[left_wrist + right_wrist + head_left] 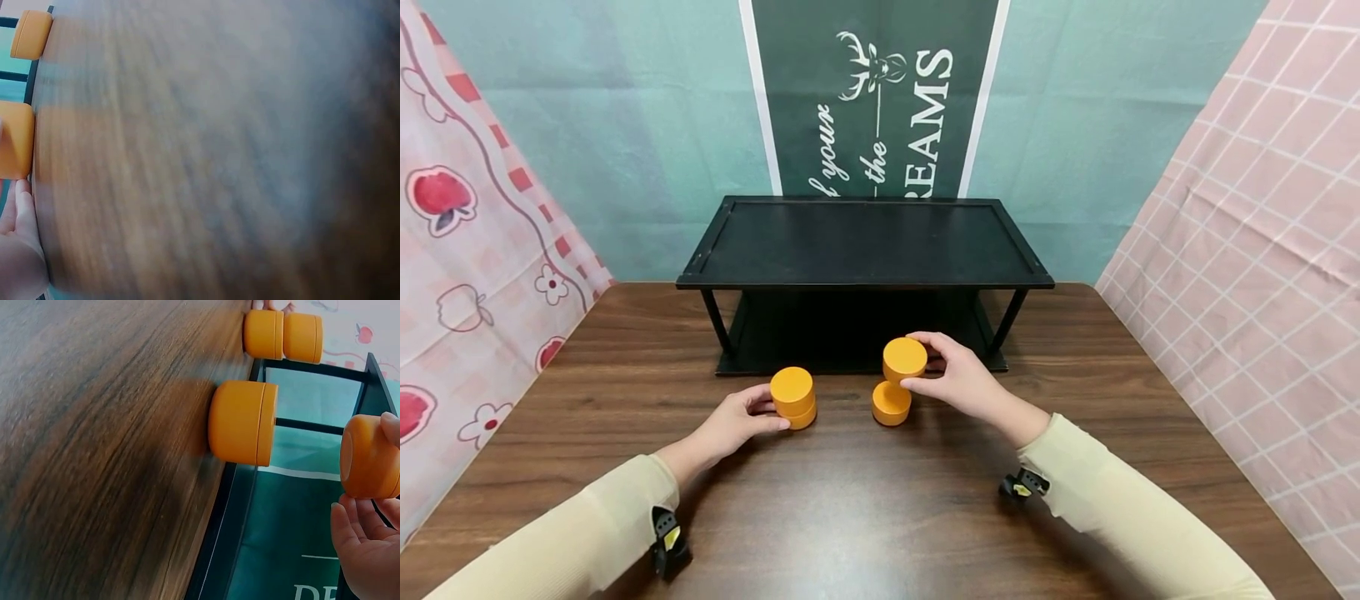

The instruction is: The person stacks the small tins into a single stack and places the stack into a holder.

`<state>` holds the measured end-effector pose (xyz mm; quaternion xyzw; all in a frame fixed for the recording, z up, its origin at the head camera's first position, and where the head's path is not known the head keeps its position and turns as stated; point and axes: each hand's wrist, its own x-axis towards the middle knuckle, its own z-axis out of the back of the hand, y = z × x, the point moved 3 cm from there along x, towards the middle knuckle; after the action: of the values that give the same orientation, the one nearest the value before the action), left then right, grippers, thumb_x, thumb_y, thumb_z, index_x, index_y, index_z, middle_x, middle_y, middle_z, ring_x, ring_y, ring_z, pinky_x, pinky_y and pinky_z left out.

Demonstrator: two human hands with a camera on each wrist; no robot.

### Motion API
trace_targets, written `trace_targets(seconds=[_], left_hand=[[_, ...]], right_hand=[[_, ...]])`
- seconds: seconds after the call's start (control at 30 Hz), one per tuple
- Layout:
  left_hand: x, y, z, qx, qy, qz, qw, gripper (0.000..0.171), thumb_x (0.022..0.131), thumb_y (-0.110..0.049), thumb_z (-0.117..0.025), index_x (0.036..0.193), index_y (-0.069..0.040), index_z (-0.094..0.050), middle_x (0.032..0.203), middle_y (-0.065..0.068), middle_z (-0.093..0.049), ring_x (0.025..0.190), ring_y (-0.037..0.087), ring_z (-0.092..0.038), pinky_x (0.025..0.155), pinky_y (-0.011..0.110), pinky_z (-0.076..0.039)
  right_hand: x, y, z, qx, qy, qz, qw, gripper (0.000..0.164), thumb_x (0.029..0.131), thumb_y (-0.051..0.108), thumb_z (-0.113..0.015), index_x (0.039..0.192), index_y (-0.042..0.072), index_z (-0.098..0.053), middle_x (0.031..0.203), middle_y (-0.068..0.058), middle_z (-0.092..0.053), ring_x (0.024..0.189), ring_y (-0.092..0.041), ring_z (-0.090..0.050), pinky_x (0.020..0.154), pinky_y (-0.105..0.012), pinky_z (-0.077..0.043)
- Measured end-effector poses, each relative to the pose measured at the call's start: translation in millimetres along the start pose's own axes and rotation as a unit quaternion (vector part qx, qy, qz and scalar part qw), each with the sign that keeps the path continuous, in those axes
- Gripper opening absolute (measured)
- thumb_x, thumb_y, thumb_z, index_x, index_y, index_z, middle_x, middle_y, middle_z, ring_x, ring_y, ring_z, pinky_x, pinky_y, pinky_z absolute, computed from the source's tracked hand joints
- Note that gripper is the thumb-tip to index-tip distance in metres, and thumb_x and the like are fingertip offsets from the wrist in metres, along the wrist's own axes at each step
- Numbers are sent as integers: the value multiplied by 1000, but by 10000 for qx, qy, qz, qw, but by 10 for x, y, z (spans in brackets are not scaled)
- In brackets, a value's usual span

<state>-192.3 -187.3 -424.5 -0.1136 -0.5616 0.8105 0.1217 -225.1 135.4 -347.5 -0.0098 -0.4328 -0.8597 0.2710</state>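
Observation:
In the head view, two round orange lidded jars stand stacked on the table left of centre, the upper jar [792, 387] squarely over the lower jar [801, 418]. My left hand [737, 425] holds the stack low from its left side, thumb in front and fingers behind. Right of it, another orange jar [891, 406] stands on the table. My right hand [958, 379] pinches a fourth orange jar [905, 358] by its side. In the right wrist view this held jar [369, 456] hangs above the standing jar [240, 423], with a gap between them.
A black two-tier rack [865, 242] stands just behind the jars, its lower shelf [850, 333] close to the table. The brown wooden table [835, 517] reaches toward me. Patterned cloths hang at both sides, and a green printed cloth [880, 100] hangs behind.

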Motion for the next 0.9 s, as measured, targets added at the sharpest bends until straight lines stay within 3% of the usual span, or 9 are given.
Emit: trace_targets(seconds=[0.6, 0.9], left_hand=[[3, -1, 3, -17, -1, -6, 10000, 58, 81, -19, -73, 128, 4, -50, 122, 17, -56, 111, 29, -53, 91, 29, -44], [-8, -7, 0, -15, 1, 9, 10000, 59, 81, -21, -74, 129, 3, -49, 123, 17, -56, 111, 29, -53, 92, 32, -44]], right_hand=[[68, 93, -120, 27, 222, 127, 9997, 59, 76, 17, -78, 128, 7, -50, 118, -8, -55, 99, -19, -56, 83, -32, -50], [114, 152, -187, 71, 304, 183, 9993, 58, 78, 20, -77, 128, 8, -50, 117, -7, -55, 100, -19, -55, 83, -31, -49]])
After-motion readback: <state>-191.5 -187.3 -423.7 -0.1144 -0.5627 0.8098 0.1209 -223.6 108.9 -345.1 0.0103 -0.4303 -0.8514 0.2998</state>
